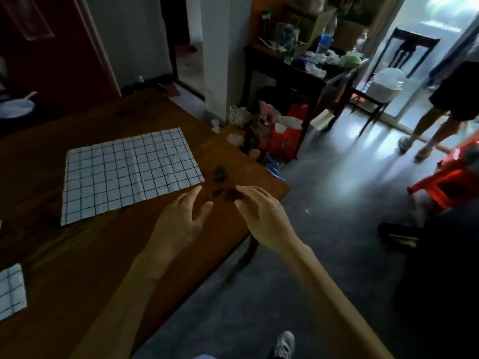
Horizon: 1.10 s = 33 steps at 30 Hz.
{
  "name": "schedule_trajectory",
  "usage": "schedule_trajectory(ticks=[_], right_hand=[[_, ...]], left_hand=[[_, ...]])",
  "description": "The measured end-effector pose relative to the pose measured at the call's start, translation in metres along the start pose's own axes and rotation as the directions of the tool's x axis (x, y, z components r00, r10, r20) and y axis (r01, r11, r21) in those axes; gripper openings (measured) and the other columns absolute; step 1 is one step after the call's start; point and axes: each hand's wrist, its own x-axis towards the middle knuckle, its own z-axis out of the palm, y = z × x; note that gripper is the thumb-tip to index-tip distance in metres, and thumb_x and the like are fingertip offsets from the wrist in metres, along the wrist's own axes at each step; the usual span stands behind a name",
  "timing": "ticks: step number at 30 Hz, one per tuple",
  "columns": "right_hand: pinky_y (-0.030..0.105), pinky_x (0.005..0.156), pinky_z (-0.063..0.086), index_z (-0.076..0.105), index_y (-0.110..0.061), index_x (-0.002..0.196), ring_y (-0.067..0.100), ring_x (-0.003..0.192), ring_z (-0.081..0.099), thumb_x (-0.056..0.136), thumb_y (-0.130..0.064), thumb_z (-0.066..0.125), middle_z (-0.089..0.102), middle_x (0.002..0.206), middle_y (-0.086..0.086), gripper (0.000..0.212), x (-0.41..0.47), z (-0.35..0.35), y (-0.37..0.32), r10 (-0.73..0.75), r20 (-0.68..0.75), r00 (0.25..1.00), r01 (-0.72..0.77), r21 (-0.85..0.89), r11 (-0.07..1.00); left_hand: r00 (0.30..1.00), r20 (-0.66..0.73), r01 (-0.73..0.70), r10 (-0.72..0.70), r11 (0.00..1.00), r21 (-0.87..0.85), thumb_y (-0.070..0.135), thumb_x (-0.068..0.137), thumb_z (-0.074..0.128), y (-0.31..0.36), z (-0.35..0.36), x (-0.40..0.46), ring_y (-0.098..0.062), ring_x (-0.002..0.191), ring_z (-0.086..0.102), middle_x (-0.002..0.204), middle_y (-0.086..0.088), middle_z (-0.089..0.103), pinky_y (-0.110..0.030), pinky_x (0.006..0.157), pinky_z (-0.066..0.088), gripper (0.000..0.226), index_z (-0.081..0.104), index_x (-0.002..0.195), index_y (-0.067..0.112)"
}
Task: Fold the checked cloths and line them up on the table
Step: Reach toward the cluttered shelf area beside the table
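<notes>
Head camera view, looking down over a brown wooden table in a dim room. One white checked cloth with dark grid lines lies spread flat on the table, left of both hands. A second checked cloth, seemingly folded, sits at the near left edge, partly cut off by the frame. The person's left hand hovers near the flat cloth's near right corner, fingers straight and spread, holding nothing. The right hand hangs over the table's right edge, fingers loosely bent downward, also holding nothing. Dark blotches in the wood lie between the fingertips. Farther off stand a cluttered side table and another person's legs.
</notes>
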Motion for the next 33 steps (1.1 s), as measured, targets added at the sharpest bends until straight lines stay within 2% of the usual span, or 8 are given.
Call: schedule_trajectory(ticks=[6,13,17,20,23,27,29,33], right_hand=[[0.036,0.104,0.043,0.054,-0.025,0.132,0.008,0.123,0.050,0.097,-0.034,0.051,0.055,0.133,-0.007,0.036,0.044,-0.085,0.064,-0.063,0.129,0.990,0.062,0.012,0.998],[0.035,0.103,0.044,0.050,-0.030,0.133,0.007,0.123,0.049,0.097,-0.036,0.049,0.052,0.136,-0.010,0.037,0.119,-0.105,0.105,-0.207,0.302,0.931,0.191,0.082,0.978],[0.026,0.101,0.044,0.050,-0.029,0.133,0.006,0.120,0.051,0.098,-0.036,0.050,0.052,0.135,-0.010,0.036,0.169,-0.101,0.133,-0.280,0.388,0.878,0.256,0.112,0.960],[0.024,0.101,0.043,0.050,-0.030,0.133,0.004,0.121,0.050,0.098,-0.036,0.050,0.051,0.135,-0.012,0.036,0.216,-0.095,0.149,-0.314,0.447,0.838,0.290,0.124,0.949],[0.026,0.103,0.041,0.048,-0.031,0.134,0.004,0.123,0.047,0.098,-0.036,0.049,0.049,0.137,-0.011,0.037,0.263,-0.090,0.163,-0.307,0.560,0.770,0.301,0.106,0.948],[0.036,0.106,0.041,0.046,-0.031,0.135,0.004,0.124,0.045,0.098,-0.037,0.047,0.048,0.139,-0.010,0.038,0.325,-0.086,0.168,-0.347,0.663,0.664,0.409,0.067,0.910],[0.037,0.107,0.039,0.046,-0.030,0.135,0.005,0.126,0.044,0.099,-0.037,0.046,0.048,0.139,-0.009,0.037,0.356,-0.077,0.166,-0.399,0.660,0.636,0.501,0.039,0.865],[0.039,0.109,0.037,0.044,-0.033,0.135,0.003,0.126,0.042,0.098,-0.041,0.044,0.047,0.138,-0.011,0.037,0.400,-0.043,0.150,-0.444,0.721,0.532,0.538,0.117,0.835]], left_hand=[[0.986,-0.082,0.144,-0.144,0.990,-0.003,0.054,0.094,0.034,0.085,0.026,0.031,-0.019,0.136,0.033,0.149,-0.004,0.035,-0.034,0.106,0.028,0.060,0.027,0.146,0.024],[0.946,-0.196,0.267,-0.257,0.963,0.026,0.055,0.094,0.034,0.119,0.052,0.083,-0.020,0.133,0.038,0.146,-0.005,0.041,-0.035,0.104,0.033,0.061,0.032,0.145,0.020],[0.905,-0.238,0.362,-0.352,0.932,-0.003,0.069,0.088,0.020,0.113,0.071,0.115,-0.024,0.106,0.061,0.127,-0.010,0.058,-0.038,0.093,0.047,0.075,0.035,0.142,0.019],[0.855,-0.263,0.444,-0.447,0.893,-0.072,0.065,0.089,0.020,0.097,0.089,0.157,-0.030,0.094,0.065,0.107,-0.019,0.065,-0.041,0.083,0.053,0.074,0.039,0.139,0.013],[0.808,-0.274,0.503,-0.522,0.853,-0.144,0.063,0.090,0.017,0.082,0.108,0.207,-0.016,0.084,0.064,0.101,-0.007,0.066,-0.028,0.070,0.051,0.070,0.050,0.125,0.012],[0.679,-0.286,0.600,-0.676,0.736,-0.314,0.040,0.096,0.042,0.079,0.119,0.254,-0.023,0.103,0.060,0.119,-0.008,0.060,-0.034,0.086,0.047,0.046,0.047,0.133,0.012],[0.656,-0.325,0.609,-0.682,0.732,-0.307,0.041,0.097,0.039,0.075,0.118,0.267,-0.020,0.103,0.060,0.121,-0.010,0.060,-0.030,0.084,0.048,0.049,0.042,0.136,0.013],[0.537,-0.396,0.669,-0.745,0.662,-0.339,0.040,0.098,0.039,0.068,0.111,0.281,-0.019,0.114,0.055,0.132,-0.009,0.054,-0.026,0.085,0.043,0.045,0.041,0.136,0.015]])
